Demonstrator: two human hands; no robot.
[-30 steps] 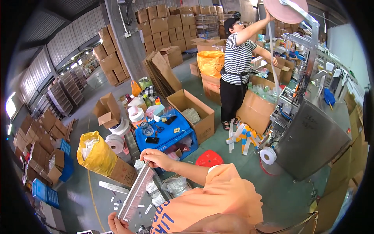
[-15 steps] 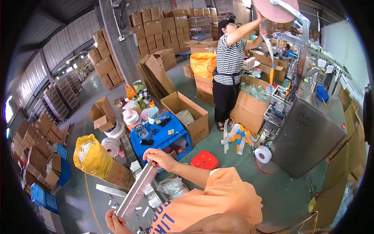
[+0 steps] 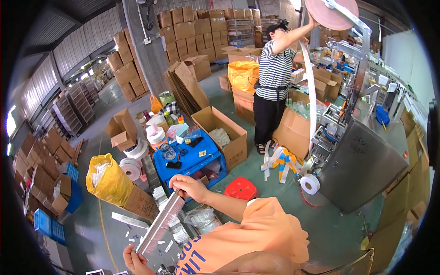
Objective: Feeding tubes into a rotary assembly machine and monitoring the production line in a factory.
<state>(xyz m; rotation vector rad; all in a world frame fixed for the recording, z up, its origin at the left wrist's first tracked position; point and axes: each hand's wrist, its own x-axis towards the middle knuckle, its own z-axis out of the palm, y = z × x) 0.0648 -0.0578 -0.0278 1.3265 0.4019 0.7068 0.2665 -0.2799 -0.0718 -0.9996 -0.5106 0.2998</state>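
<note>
Between my hands runs a long, narrow greyish strip (image 3: 158,221) with a fringe of fine, clear, bristle-like points along one side; its exact kind I cannot make out. My right hand (image 3: 189,187) pinches its upper end between thumb and fingers. At the lower end, near the picture's bottom edge, my left hand (image 3: 134,259) grips it with curled fingers. The strip slants over a work surface strewn with small labels (image 3: 169,246) and stacks of white pieces (image 3: 180,233). A clear plastic bag (image 3: 204,220) lies close to my right forearm.
Ahead stands a blue table (image 3: 208,149) bearing scissors, a phone and bottles. A yellow sack (image 3: 107,178) is left; a red stool (image 3: 241,188) stands right of the table. Farther right, a person (image 3: 275,68) reaches to a reel (image 3: 332,13) above a metal machine (image 3: 362,165).
My hands keep their hold on the strip, almost unmoved. The other person's lower hand has shifted, and the white band from the reel now hangs in a long curve down to the machine.
</note>
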